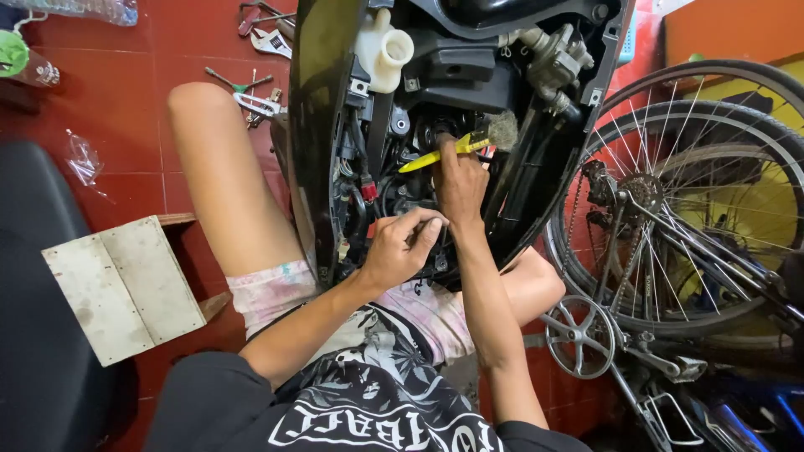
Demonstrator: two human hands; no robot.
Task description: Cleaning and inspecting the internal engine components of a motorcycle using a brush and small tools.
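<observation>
A scooter [318,125] with its black body panels opened stands between my knees, its engine bay and wiring exposed. My right hand [459,180] grips a yellow-handled brush [469,142], whose worn bristles rest against parts deep in the bay. My left hand [402,247] is lower down, fingers pinched on a small dark part or cable at the bottom of the bay; what it pinches is too small to tell. A white plastic reservoir [383,52] sits at the top of the bay.
A bicycle [687,218] with spoked wheels, chain and pedal crank stands close on the right. Wrenches and screwdrivers [255,92] lie on the red tiled floor behind my left knee. A small wooden stool [126,285] and a black seat [33,293] are on the left.
</observation>
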